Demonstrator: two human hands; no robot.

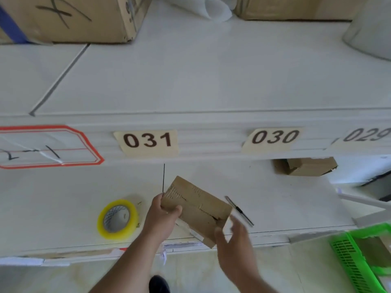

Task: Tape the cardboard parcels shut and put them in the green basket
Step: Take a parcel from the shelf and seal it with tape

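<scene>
On a white shelf [211, 182] below number labels, a roll of tape [117, 218] stands left of a cardboard parcel [198, 210] held tilted above it. The left hand [163, 216] grips the parcel's left end; the right hand [234, 237], blurred, touches its near right corner with loosely spread fingers. The green basket [347, 259] sits low at right, and a knife [239, 210] lies beside the parcel.

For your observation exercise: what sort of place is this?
Probably a packing or stockroom: numbered labels on a white shelf, cardboard boxes, a tape roll and a green basket.
</scene>
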